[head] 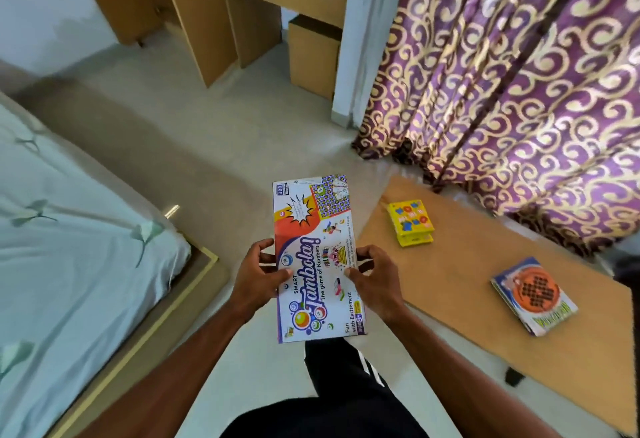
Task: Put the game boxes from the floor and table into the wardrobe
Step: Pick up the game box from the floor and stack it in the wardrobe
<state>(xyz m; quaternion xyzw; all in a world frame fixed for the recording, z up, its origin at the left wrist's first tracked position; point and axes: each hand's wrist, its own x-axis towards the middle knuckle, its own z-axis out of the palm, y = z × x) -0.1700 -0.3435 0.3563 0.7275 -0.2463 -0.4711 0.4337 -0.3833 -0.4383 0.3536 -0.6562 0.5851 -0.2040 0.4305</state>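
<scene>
I hold a long white Tambola game box (pixel 313 247) flat in front of me, above the floor. My left hand (pixel 258 273) grips its left edge and my right hand (pixel 372 275) grips its right edge, thumbs on top. To the right, a low wooden table (pixel 467 299) carries a small yellow game box (pixel 410 221) near its far end and a blue and orange game box (pixel 535 295) nearer the middle. The wardrobe (pixel 194 12), light brown wood, stands at the far side of the room with its doors open.
A bed (pixel 69 247) with a pale green sheet fills the left side. A purple and gold curtain (pixel 519 74) hangs behind the table on the right. A small wooden cabinet (pixel 311 57) stands beside the wardrobe. Pale floor (pixel 194 133) runs between the bed and the wardrobe.
</scene>
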